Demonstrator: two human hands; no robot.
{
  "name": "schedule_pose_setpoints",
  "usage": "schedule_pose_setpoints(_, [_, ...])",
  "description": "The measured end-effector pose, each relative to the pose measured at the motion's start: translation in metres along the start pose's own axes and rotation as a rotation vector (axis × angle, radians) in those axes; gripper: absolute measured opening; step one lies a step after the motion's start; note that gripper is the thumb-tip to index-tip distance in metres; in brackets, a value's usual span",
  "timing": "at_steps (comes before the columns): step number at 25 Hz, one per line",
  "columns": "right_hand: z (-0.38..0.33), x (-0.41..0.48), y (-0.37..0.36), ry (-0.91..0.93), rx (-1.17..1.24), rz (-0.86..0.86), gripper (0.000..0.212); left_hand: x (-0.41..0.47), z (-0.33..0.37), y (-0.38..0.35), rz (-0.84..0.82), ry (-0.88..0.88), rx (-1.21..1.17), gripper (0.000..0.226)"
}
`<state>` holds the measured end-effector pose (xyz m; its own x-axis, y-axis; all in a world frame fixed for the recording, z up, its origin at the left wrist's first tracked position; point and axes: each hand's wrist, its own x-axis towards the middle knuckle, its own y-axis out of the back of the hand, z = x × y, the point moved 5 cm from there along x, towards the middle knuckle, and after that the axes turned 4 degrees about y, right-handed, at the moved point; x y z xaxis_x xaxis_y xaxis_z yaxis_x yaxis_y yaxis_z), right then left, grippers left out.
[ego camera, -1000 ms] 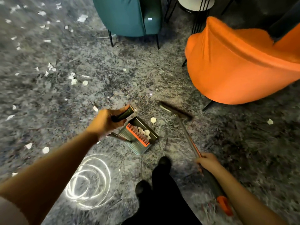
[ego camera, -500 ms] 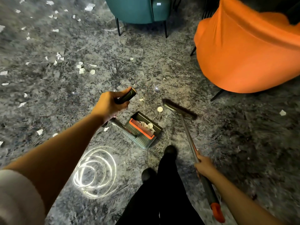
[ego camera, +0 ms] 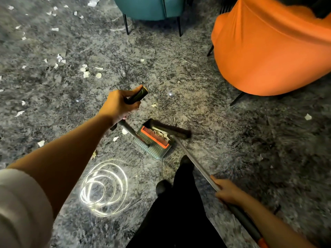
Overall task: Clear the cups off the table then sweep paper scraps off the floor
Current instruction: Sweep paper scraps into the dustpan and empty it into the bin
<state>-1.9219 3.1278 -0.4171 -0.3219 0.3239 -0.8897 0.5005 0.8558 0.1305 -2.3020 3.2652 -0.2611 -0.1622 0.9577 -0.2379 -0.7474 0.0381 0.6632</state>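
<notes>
My left hand [ego camera: 119, 106] grips the dark top of a long-handled dustpan [ego camera: 154, 149], grey-green with an orange comb, standing on the grey speckled floor. Several paper scraps lie inside the pan. My right hand [ego camera: 226, 191] holds the grey shaft of a broom [ego camera: 194, 163]; its dark head [ego camera: 172, 130] sits across the pan's mouth. Loose paper scraps [ego camera: 86, 71] are scattered over the floor at upper left, with a few more [ego camera: 124, 131] just left of the pan. No cups or table are in view.
An orange armchair [ego camera: 268, 47] fills the upper right, and a teal chair [ego camera: 148, 8] on thin black legs stands at the top centre. My dark trouser legs and shoes [ego camera: 179, 203] are just below the pan. A bright light reflection [ego camera: 103, 188] shines on the floor.
The broom head has swept left from the open floor onto the dustpan's mouth, carrying the round scrap in. The view has shifted, so the chairs sit higher in the frame.
</notes>
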Motion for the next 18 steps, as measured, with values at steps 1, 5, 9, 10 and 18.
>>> schedule_pose_setpoints(1, [0.001,-0.007,-0.004,0.010,0.033,-0.025,0.075,0.000,-0.002,0.002,0.003,0.008,0.004,0.053])
schedule_pose_setpoints(5, [0.005,-0.033,-0.001,0.053,0.101,-0.034,0.075,0.000,-0.008,0.005,0.009,0.011,-0.008,0.053])
schedule_pose_setpoints(9, [-0.016,-0.041,0.011,0.045,0.113,0.040,0.075,-0.001,-0.008,0.001,0.018,0.006,-0.010,0.052])
schedule_pose_setpoints(10, [-0.023,-0.042,0.016,0.047,0.117,0.079,0.074,-0.002,-0.008,0.000,0.020,0.008,-0.004,0.053])
schedule_pose_setpoints(18, [-0.118,-0.005,0.077,0.014,0.184,0.148,0.060,-0.009,-0.022,0.001,0.073,0.063,0.019,0.053])
